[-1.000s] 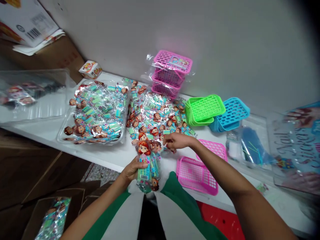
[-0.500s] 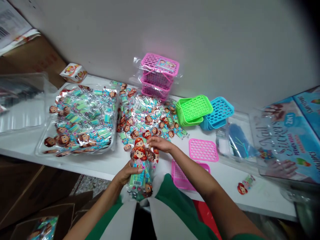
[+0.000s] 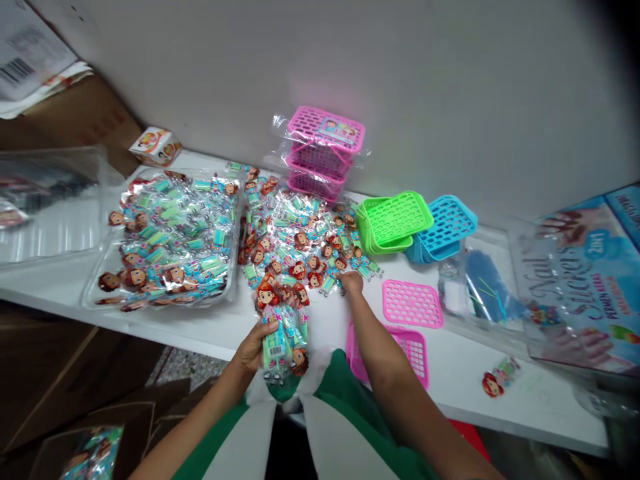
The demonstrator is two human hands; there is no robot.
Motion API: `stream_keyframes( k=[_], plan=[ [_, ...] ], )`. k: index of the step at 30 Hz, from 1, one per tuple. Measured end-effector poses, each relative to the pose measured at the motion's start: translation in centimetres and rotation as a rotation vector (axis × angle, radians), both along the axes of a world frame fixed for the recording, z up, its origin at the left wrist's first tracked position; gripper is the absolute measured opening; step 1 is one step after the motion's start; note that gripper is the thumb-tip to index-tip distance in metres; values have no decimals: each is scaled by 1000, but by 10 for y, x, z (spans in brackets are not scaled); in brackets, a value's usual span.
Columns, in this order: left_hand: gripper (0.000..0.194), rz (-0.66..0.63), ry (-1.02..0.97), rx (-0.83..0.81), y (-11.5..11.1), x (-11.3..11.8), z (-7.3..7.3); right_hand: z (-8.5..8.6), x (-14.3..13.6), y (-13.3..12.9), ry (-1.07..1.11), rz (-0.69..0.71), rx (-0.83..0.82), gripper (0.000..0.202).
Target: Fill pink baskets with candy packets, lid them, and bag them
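My left hand (image 3: 253, 343) grips a bundle of small doll-printed packets (image 3: 283, 333) above the table's front edge, thumb on top. At the right front of a loose pile of the same packets (image 3: 300, 233), my right hand (image 3: 352, 283) reaches down. Its fingertips touch or nearly touch a packet there, and its fingers are too small to read clearly. Left of the pile, a clear plastic tray (image 3: 233, 267) is heaped with more packets. Just right of my right forearm lie a pink basket (image 3: 417, 357) and a flat pink lid (image 3: 413, 303).
Wrapped pink baskets (image 3: 320, 157) stand stacked against the wall. Green baskets (image 3: 395, 220) and blue baskets (image 3: 443, 227) sit to their right. A nail-sticker box (image 3: 590, 280) and a clear container (image 3: 480, 287) occupy the right side; one packet (image 3: 500, 377) lies near the front edge.
My right hand has moved right, from beside the held bundle to the pile's right front edge. My left hand still holds the bundle. The view has shifted slightly.
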State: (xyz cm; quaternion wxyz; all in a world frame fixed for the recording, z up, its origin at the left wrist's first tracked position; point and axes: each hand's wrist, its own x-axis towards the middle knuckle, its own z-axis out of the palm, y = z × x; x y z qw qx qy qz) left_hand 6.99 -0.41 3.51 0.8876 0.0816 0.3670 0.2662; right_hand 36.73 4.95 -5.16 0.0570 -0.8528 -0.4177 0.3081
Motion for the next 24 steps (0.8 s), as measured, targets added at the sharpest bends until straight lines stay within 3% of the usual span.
stream_keyframes(
  k=[11, 16, 21, 24],
  plan=[
    [33, 47, -5, 7, -1, 1, 7, 13, -9, 7, 88, -96, 120, 39],
    [30, 73, -37, -14, -2, 3, 12, 44, -19, -7, 203, -32, 248, 35],
    [38, 52, -86, 6, -5, 11, 21, 85, -68, -40, 576, 158, 392, 21],
    [42, 53, -42, 44, -11, 13, 26, 92, -97, -56, 765, 65, 380, 27]
  ],
)
